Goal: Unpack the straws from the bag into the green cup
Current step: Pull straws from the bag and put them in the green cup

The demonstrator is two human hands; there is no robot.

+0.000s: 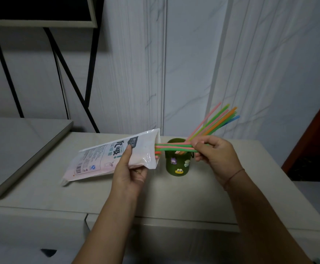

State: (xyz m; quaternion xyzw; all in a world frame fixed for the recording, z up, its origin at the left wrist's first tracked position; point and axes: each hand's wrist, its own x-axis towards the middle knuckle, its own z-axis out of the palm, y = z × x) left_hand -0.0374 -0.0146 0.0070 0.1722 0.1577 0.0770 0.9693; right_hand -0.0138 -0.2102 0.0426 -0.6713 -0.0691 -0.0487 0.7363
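My left hand (pixel 129 173) grips a white printed straw bag (pixel 106 158) near its open end, holding it tilted above the counter with the mouth facing right. A few green and pink straws (pixel 176 146) stick out of that mouth, and my right hand (pixel 215 156) pinches their free ends. Just behind and below these straws stands the green cup (pixel 177 165), decorated with small cartoon figures. Several pink, green, orange and blue straws (pixel 215 121) stand in the cup, leaning up to the right.
The cup stands on a beige counter (pixel 203 199) against a white marbled wall. A flat grey slab (pixel 18 147) lies at the left, with black metal legs (pixel 68 77) behind it. A dark red door edge (pixel 319 141) is at the right.
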